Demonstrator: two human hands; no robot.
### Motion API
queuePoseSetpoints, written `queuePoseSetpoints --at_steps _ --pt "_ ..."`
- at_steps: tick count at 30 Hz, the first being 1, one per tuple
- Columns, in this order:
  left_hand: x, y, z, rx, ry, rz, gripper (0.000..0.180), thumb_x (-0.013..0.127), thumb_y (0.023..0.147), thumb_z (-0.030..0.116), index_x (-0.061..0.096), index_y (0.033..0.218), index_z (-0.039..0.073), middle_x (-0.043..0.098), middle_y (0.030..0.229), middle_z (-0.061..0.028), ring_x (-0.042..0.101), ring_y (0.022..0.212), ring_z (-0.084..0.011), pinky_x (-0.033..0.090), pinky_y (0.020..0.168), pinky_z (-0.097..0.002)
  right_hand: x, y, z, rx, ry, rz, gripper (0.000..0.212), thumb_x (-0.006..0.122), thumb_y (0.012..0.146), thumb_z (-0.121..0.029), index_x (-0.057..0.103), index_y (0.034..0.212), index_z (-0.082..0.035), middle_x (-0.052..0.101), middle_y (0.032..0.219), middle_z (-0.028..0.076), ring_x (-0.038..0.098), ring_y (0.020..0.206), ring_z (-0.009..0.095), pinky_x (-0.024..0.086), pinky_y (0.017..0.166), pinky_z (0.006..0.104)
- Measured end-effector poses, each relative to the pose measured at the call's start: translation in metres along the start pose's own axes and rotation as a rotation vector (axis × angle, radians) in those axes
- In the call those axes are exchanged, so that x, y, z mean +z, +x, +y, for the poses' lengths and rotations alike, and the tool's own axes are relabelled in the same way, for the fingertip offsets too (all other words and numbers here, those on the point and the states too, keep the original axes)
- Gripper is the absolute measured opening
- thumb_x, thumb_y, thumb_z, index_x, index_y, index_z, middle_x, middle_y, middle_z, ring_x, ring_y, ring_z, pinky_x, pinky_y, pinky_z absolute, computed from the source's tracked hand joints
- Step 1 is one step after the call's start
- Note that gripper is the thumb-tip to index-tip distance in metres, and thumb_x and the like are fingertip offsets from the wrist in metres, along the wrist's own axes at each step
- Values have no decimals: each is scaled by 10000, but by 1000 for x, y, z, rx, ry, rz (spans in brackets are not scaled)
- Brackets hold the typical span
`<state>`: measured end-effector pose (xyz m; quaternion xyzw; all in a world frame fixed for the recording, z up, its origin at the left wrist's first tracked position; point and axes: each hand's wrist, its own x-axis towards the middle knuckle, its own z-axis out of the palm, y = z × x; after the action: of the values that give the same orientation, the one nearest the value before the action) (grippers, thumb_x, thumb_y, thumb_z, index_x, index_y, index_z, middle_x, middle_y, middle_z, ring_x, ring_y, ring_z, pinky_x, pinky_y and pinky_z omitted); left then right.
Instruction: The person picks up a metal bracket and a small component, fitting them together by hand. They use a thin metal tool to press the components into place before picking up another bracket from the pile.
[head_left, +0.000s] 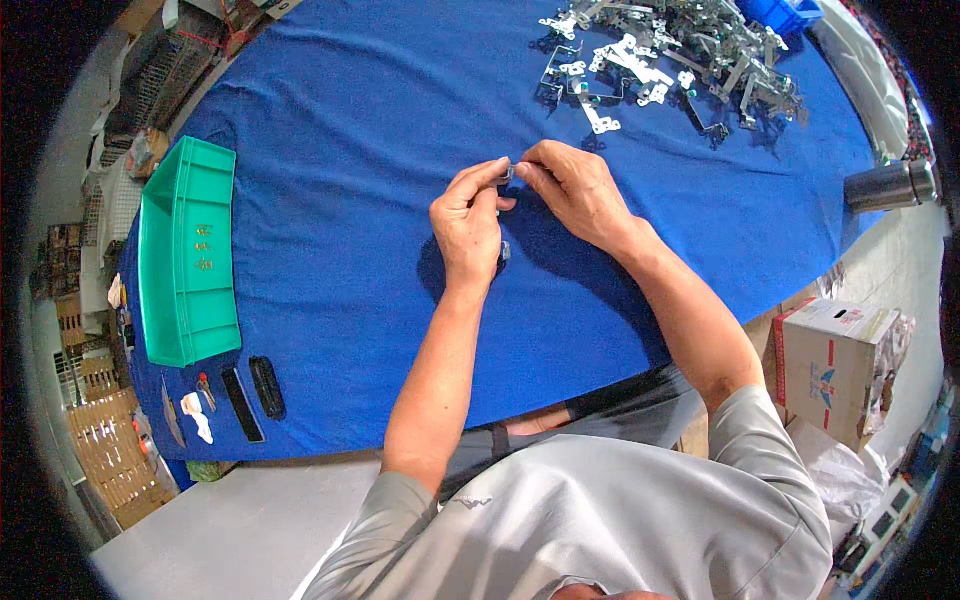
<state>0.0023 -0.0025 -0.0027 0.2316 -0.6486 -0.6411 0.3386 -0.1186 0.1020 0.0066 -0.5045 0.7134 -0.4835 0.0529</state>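
Both my hands meet above the middle of the blue cloth. My left hand (468, 225) is closed, its thumb and fingers pinching a small metal bracket (507, 175). At the bracket's other side, my right hand (578, 190) is closed too, with thumb and index finger pressed together on it. Most of the bracket is hidden by the fingers. A shiny metal end (506, 251) shows beside the left palm; whether it belongs to the same bracket I cannot tell. Beyond my hands, toward the far right, lies a loose pile of metal brackets (700, 60).
A green plastic crate (187, 340) stands at the left. Near it lie a black case (267, 388), a dark flat strip (242, 405) and small tools. A blue bin (785, 15) sits behind the pile. At right are a steel bottle (890, 187) and, lower, a cardboard box (815, 360).
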Motion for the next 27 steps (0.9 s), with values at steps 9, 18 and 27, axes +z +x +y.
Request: queuePoseSetpoints --at_steps 9,18,27 --pt "0 1 -2 -3 1 -8 322 476 883 -114 722 1057 0 678 1084 -127 666 918 -170 597 684 -262 1 -1 5 1 -23 -8 143 638 888 -158 586 934 -33 635 809 172 639 738 366 487 612 453" --pt "-1 1 -2 -8 9 -5 298 491 902 -96 722 1060 7 678 1066 -107 662 906 -158 597 683 -260 2 -1 7 -25 -50 -12 179 614 917 -201 580 874 -31 621 786 168 624 716 373 475 599 457" --pt "1 -1 0 -8 14 25 252 522 909 -69 715 1061 -13 697 1005 -110 668 869 -154 575 660 -255 1 0 -1 24 -9 -5 208 618 922 -229 592 876 -28 624 796 170 628 730 372 479 614 460"
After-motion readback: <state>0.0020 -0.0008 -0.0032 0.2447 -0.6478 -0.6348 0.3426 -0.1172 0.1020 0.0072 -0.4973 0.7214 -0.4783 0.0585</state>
